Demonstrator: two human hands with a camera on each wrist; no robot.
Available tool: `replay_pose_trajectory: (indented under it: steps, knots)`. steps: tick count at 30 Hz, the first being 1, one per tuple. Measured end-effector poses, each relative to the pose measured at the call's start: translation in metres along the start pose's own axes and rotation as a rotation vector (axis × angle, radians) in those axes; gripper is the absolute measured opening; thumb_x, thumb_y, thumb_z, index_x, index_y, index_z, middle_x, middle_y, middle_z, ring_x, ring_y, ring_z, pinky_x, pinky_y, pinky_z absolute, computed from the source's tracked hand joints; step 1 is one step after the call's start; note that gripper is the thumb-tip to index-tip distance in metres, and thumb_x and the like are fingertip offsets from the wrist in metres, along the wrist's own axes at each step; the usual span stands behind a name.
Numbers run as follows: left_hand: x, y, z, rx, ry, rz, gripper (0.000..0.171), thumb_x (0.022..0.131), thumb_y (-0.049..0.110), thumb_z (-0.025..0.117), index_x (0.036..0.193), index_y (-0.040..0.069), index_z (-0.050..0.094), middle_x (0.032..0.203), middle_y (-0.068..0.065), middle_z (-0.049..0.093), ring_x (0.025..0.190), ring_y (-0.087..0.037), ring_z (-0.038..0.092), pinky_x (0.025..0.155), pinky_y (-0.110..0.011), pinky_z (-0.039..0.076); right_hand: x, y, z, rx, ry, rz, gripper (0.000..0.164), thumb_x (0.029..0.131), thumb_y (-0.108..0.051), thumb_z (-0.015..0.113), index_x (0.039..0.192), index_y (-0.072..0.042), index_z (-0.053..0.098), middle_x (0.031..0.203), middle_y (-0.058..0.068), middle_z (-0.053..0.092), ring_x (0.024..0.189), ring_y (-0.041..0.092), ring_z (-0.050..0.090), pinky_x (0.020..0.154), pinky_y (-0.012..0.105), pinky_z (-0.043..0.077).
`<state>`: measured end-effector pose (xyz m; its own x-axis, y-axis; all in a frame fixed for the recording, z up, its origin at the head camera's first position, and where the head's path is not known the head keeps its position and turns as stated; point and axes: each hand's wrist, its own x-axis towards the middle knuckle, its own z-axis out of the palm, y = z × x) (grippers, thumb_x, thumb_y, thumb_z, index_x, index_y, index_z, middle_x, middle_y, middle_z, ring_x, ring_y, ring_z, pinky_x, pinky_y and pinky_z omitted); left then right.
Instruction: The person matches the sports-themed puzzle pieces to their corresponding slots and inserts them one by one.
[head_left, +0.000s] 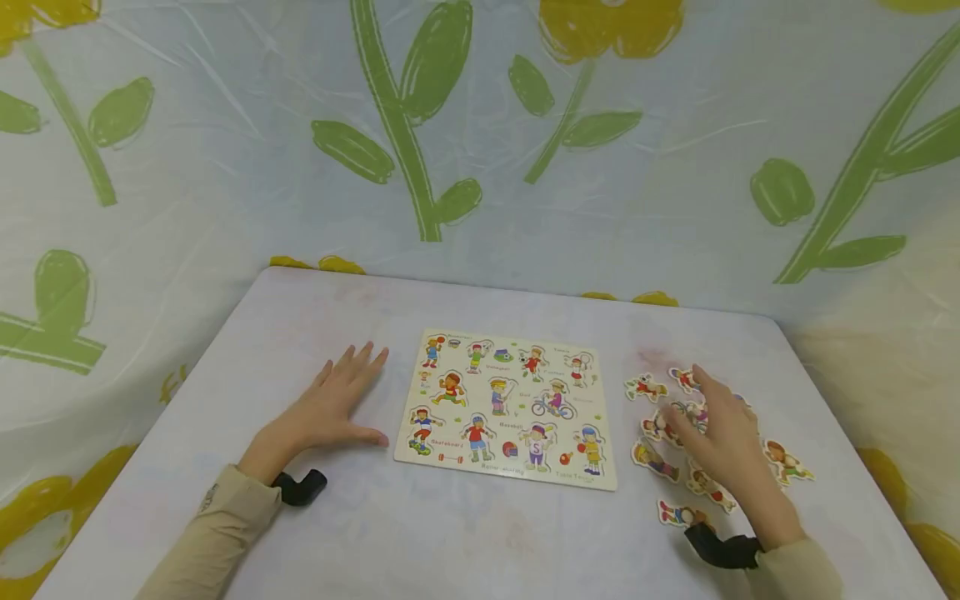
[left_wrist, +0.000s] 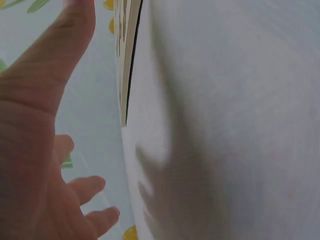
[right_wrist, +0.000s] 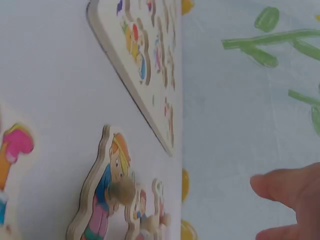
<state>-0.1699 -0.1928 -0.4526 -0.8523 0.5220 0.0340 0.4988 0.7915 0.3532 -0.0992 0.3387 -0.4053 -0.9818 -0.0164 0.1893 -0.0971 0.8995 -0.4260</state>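
A wooden puzzle board (head_left: 476, 402) with cartoon sports figures lies flat on the table. To its left, my left hand (head_left: 330, 408) is spread with straight fingers, the thumb pointing at the board's edge; nothing is in it. My right hand (head_left: 727, 433) is over a loose group of figure pieces, thumb and fingers apart and holding nothing. Among them are a yellow-haired figure piece (head_left: 655, 461) with a round knob, a figure piece (head_left: 646, 387) at the upper left and another (head_left: 786, 462) right of the hand. The right hand partly covers several pieces.
The pale table (head_left: 510, 542) reaches back to a hanging cloth (head_left: 675, 208) printed with green stems and yellow flowers. A black wrist mount (head_left: 303, 487) sits on the left wrist and another (head_left: 723, 548) on the right, partly over a figure piece (head_left: 678, 512).
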Motion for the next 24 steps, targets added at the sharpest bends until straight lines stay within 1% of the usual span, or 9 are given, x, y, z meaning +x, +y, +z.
replay_pose_trajectory:
  steps: [2, 4, 9, 11, 14, 16, 19, 21, 24]
  knots:
    - [0.002, -0.001, 0.002, -0.063, -0.014, 0.037, 0.131, 0.065, 0.076, 0.074, 0.162, 0.020, 0.006, 0.165, -0.018, 0.007, 0.149, -0.045, 0.004, 0.115, -0.066, 0.009, 0.005, -0.003, 0.001, 0.038, 0.009, 0.029, 0.072, 0.099, -0.031, 0.060, 0.151, 0.007, 0.027, 0.139, 0.038, 0.042, 0.123, 0.056, 0.041, 0.095, 0.073, 0.036]
    - [0.006, -0.002, 0.004, -0.113, -0.014, 0.078, 0.135, 0.062, 0.075, 0.076, 0.161, 0.017, 0.006, 0.165, -0.017, 0.008, 0.149, -0.044, 0.004, 0.116, -0.064, 0.011, 0.011, -0.005, 0.002, 0.070, 0.022, 0.054, 0.066, 0.100, -0.029, 0.059, 0.149, 0.008, 0.032, 0.135, 0.036, 0.046, 0.118, 0.054, 0.047, 0.087, 0.070, 0.044]
    - [0.018, -0.002, 0.008, -0.195, -0.020, 0.157, 0.138, 0.060, 0.071, 0.081, 0.161, 0.011, 0.008, 0.166, -0.014, 0.009, 0.150, -0.041, 0.003, 0.118, -0.059, 0.010, 0.028, -0.009, 0.006, 0.144, 0.052, 0.115, 0.051, 0.101, -0.025, 0.057, 0.138, 0.009, 0.049, 0.122, 0.032, 0.058, 0.107, 0.048, 0.058, 0.081, 0.060, 0.052]
    - [0.022, -0.001, 0.010, -0.212, -0.032, 0.171, 0.139, 0.059, 0.071, 0.081, 0.160, 0.009, 0.008, 0.166, -0.013, 0.009, 0.151, -0.040, 0.002, 0.119, -0.057, 0.009, 0.036, -0.009, 0.009, 0.148, 0.044, 0.137, 0.047, 0.100, -0.025, 0.058, 0.133, 0.008, 0.054, 0.115, 0.030, 0.062, 0.101, 0.044, 0.061, 0.075, 0.052, 0.055]
    - [0.028, -0.001, 0.012, -0.238, -0.050, 0.185, 0.141, 0.058, 0.070, 0.082, 0.160, 0.007, 0.008, 0.166, -0.014, 0.008, 0.151, -0.039, 0.001, 0.120, -0.055, 0.007, 0.048, -0.008, 0.015, 0.117, 0.009, 0.183, 0.043, 0.099, -0.025, 0.059, 0.126, 0.009, 0.059, 0.108, 0.029, 0.065, 0.092, 0.040, 0.064, 0.065, 0.039, 0.055]
    - [0.032, -0.001, 0.015, -0.253, -0.065, 0.192, 0.141, 0.058, 0.069, 0.083, 0.160, 0.007, 0.008, 0.166, -0.014, 0.008, 0.151, -0.038, 0.000, 0.120, -0.055, 0.006, 0.054, -0.007, 0.017, 0.102, -0.031, 0.230, 0.043, 0.099, -0.026, 0.058, 0.123, 0.010, 0.060, 0.107, 0.030, 0.064, 0.089, 0.037, 0.062, 0.062, 0.034, 0.053]
    - [0.037, -0.001, 0.021, -0.262, -0.084, 0.207, 0.141, 0.058, 0.069, 0.083, 0.160, 0.007, 0.009, 0.166, -0.013, 0.007, 0.151, -0.037, -0.001, 0.120, -0.055, 0.004, 0.060, -0.005, 0.020, 0.099, -0.092, 0.311, 0.044, 0.099, -0.029, 0.058, 0.118, 0.011, 0.061, 0.108, 0.030, 0.062, 0.085, 0.034, 0.060, 0.061, 0.035, 0.052]
    - [0.039, -0.001, 0.026, -0.249, -0.092, 0.210, 0.141, 0.057, 0.072, 0.081, 0.160, 0.008, 0.009, 0.166, -0.011, 0.006, 0.151, -0.035, -0.002, 0.121, -0.053, 0.002, 0.063, -0.004, 0.021, 0.103, -0.138, 0.343, 0.044, 0.097, -0.029, 0.060, 0.114, 0.012, 0.063, 0.104, 0.029, 0.064, 0.082, 0.032, 0.060, 0.061, 0.035, 0.052]
    - [0.038, -0.002, 0.032, -0.212, -0.083, 0.224, 0.143, 0.054, 0.076, 0.080, 0.160, 0.007, 0.011, 0.166, -0.009, 0.008, 0.152, -0.033, 0.000, 0.121, -0.052, 0.002, 0.062, -0.003, 0.024, 0.113, -0.177, 0.367, 0.039, 0.094, -0.026, 0.065, 0.103, 0.012, 0.065, 0.091, 0.022, 0.066, 0.073, 0.027, 0.059, 0.056, 0.034, 0.050]
